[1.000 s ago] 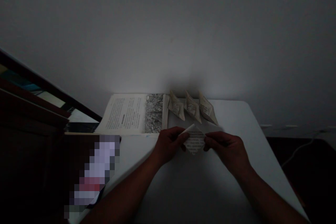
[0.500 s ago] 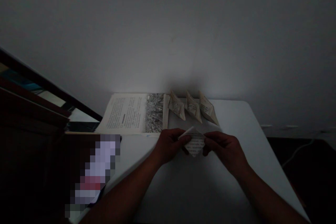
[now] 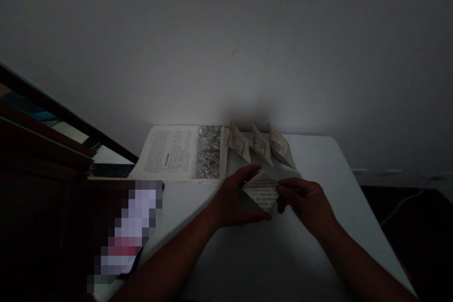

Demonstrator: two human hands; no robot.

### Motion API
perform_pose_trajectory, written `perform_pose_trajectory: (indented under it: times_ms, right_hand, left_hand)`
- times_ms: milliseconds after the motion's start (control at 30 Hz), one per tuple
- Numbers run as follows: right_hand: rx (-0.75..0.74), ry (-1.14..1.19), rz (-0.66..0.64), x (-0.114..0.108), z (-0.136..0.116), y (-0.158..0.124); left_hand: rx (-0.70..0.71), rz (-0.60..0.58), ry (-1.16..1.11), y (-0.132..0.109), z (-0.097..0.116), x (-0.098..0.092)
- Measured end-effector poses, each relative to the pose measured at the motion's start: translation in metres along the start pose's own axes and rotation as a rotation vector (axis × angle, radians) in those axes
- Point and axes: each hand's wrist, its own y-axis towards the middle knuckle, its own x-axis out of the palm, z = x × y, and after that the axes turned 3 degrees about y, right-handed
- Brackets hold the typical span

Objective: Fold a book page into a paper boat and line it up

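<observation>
A small folded piece of printed paper [image 3: 262,192], roughly diamond-shaped, is held above the table. My right hand [image 3: 300,198] pinches its right corner between thumb and fingers. Around the paper's left side, my left hand [image 3: 233,198] is spread wide, fingers near the top corner and thumb by the bottom one. Whether those fingertips touch the paper is hard to make out in the dim light. Beyond my hands stand three folded paper boats [image 3: 261,144] in a slanted row, made of printed paper.
An open book [image 3: 170,151] lies at the table's back left, beside the boats. A phone with a blurred screen [image 3: 136,217] rests at the left edge. The white table [image 3: 318,160] meets a grey wall [image 3: 226,56]. A pale cable [image 3: 403,205] runs at the right.
My left hand has let go of its pinch on the paper's left side and spread its fingers around it. My right hand keeps its pinch, almost unmoved.
</observation>
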Motion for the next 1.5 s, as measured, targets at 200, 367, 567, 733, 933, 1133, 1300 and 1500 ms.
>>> perform_pose_trajectory:
  times_ms: [200, 367, 567, 733, 933, 1133, 1300, 1500]
  right_hand:
    - [0.025, -0.008, -0.012, -0.001, 0.003, 0.001]
    - [0.031, -0.019, -0.005, 0.0, 0.003, 0.002]
    - [0.026, -0.001, -0.018, 0.0, 0.002, 0.001]
    - [0.008, 0.037, -0.037, -0.002, 0.006, 0.002]
    - [-0.007, 0.076, -0.029, -0.004, 0.01, 0.003]
    - [-0.02, 0.119, 0.019, -0.003, 0.01, 0.003]
    - [-0.051, 0.148, 0.009, -0.001, 0.007, 0.001]
    - [-0.072, 0.147, -0.021, -0.002, 0.004, -0.002]
  left_hand:
    - [0.123, -0.025, 0.113, 0.002, -0.003, -0.001]
    - [0.162, -0.012, 0.14, 0.003, -0.003, -0.001]
    - [0.213, 0.025, 0.153, 0.003, -0.001, -0.002]
    - [0.271, 0.072, 0.137, 0.004, -0.004, -0.002]
    - [0.318, 0.129, 0.129, 0.006, -0.003, -0.002]
    - [0.306, 0.152, 0.12, 0.006, -0.003, -0.002]
    - [0.28, 0.156, 0.135, 0.006, -0.005, -0.002]
    - [0.256, 0.181, 0.1, 0.005, -0.005, -0.001]
